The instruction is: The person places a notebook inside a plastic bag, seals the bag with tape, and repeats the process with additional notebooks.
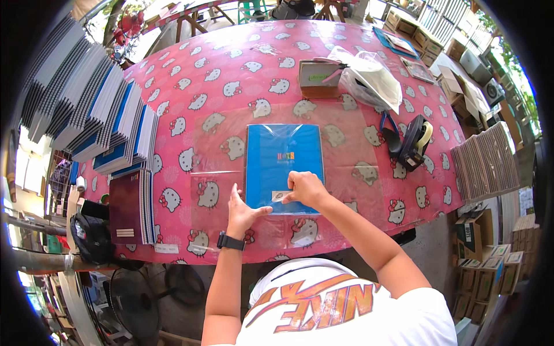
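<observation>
A blue notebook (pixel 265 150) in a clear plastic sleeve lies flat in front of me on the pink tabletop. A small white label (pixel 278 196) sits near the lower middle of its cover. My left hand (pixel 242 213) is open at the lower left corner, fingers spread along the left side and thumb laid over the bottom edge. On the cover, my right hand (pixel 304 189) has its fingers curled, with a digit pressing at the right end of the label. Nothing shows inside the curled fingers.
Tall stacks of spiral notebooks (pixel 86 98) and a maroon notebook pile (pixel 125 205) line the left. To the right are a black tape dispenser (pixel 413 144), dark-handled pliers (pixel 390 130), a small box (pixel 318 79), a plastic bag (pixel 372 81) and a brown stack (pixel 486 161).
</observation>
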Motion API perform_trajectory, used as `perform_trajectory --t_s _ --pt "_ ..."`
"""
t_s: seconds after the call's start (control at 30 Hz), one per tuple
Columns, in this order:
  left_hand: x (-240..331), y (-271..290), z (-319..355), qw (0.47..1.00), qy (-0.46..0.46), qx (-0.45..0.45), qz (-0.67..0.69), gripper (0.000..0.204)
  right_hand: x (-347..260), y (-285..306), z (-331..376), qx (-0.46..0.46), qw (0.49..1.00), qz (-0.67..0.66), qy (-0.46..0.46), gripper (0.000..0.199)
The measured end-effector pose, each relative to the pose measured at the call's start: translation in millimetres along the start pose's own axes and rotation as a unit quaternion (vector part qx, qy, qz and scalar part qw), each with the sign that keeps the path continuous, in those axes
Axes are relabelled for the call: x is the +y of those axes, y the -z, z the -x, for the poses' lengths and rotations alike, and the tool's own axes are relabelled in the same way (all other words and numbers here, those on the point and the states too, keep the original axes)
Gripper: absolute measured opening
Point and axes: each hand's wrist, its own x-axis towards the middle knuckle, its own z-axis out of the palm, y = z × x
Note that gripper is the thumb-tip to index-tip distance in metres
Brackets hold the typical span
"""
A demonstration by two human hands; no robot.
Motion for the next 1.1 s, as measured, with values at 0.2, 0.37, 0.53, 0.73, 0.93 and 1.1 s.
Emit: perform_trajectory --t_s 0.2,0.37,0.53,0.73,0.93,1.1 --pt "-18.7 -40.9 -1.5 0.968 0.023 0.014 0.248 0.088 11.7 -1.4 -12.4 0.047 0.996 -0.067 -0.024 0.02" --pt "-13.6 -28.9 9.7 0.945 0.013 0.064 0.32 0.065 74.2 74.6 37.8 0.355 0.917 -0.182 0.008 0.013" --pt "-0.9 -37.4 10.2 0.917 0.029 0.029 0.397 0.068 292.2 152.4 97.8 0.702 0.687 0.088 -0.167 0.02" --pt "5.3 -34.5 9.5 0.918 0.051 0.006 0.394 0.069 324.3 169.2 91.5 0.548 0.739 -0.308 -0.242 0.022" --pt "-4.4 -29.3 10.5 0.921 0.054 0.032 0.384 0.07 276.8 109.0 115.5 0.581 0.729 -0.333 -0.142 0.015" --pt "2.8 -32.5 8.6 0.923 0.045 0.01 0.381 0.071 285.4 112.2 96.5 0.288 0.514 -0.79 -0.167 0.01"
